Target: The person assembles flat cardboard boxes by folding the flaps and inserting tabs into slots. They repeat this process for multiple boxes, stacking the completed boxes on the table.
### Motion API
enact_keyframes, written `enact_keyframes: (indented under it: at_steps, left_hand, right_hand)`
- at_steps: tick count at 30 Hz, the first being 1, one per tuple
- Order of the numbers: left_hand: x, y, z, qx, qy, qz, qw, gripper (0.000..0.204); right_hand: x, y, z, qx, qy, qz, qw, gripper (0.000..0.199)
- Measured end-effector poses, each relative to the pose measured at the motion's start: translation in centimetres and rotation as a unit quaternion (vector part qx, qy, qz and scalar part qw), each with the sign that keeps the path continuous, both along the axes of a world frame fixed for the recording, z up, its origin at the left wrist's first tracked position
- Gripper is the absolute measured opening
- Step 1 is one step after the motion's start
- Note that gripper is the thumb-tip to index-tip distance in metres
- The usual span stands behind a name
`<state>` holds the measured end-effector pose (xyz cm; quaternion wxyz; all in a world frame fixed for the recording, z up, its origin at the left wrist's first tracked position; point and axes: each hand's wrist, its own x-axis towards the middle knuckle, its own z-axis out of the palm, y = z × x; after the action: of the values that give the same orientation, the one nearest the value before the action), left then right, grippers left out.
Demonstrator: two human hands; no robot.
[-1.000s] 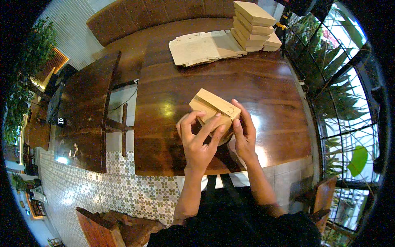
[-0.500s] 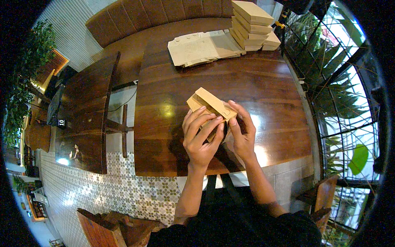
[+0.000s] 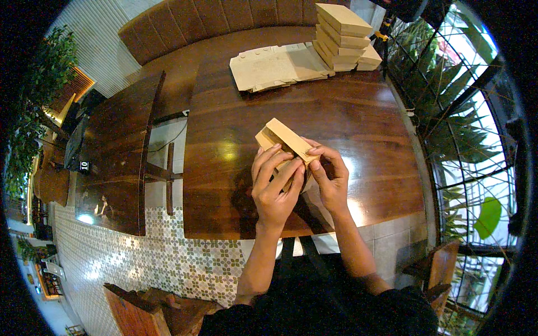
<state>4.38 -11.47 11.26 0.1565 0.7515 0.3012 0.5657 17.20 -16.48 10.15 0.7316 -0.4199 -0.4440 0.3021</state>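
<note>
A partly folded brown cardboard box (image 3: 288, 138) is held up over the near part of the wooden table, tilted, with a dark gap along its near side. My left hand (image 3: 273, 182) grips its near left side, fingers spread across the gap. My right hand (image 3: 330, 176) pinches the right end, with the index finger bent over the top corner and the thumb below. The underside of the box is hidden by my hands.
Flat cardboard blanks (image 3: 274, 67) lie at the far side of the dark wooden table (image 3: 224, 185). Folded boxes (image 3: 344, 33) are stacked beside them at the far right. Another table (image 3: 112, 162) stands to the left. A wooden chair (image 3: 134, 313) is at the lower left, and a window grille runs along the right.
My right index finger has curled inward onto the box's right top corner, where it was stretched along the edge before. The box has stayed in almost the same place.
</note>
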Motion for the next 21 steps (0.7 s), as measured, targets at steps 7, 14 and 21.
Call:
enact_keyframes:
  at_steps: [7,14,21]
  left_hand:
    - [0.3,-0.3,-1.2,-0.080,-0.124,-0.103,0.984,0.047]
    - [1.2,-1.5,-1.7,-0.095,-0.125,-0.150,0.976,0.070]
    - [-0.6,3.6,-1.8,-0.088,-0.183,-0.101,0.974,0.064]
  right_hand:
    - [-0.2,0.0,0.1,-0.017,-0.012,-0.006,1.000,0.024]
    - [-0.7,-0.3,0.1,-0.044,-0.028,0.010,0.999,0.026]
    - [-0.5,0.2,0.5,-0.055,0.025,-0.027,0.998,0.022]
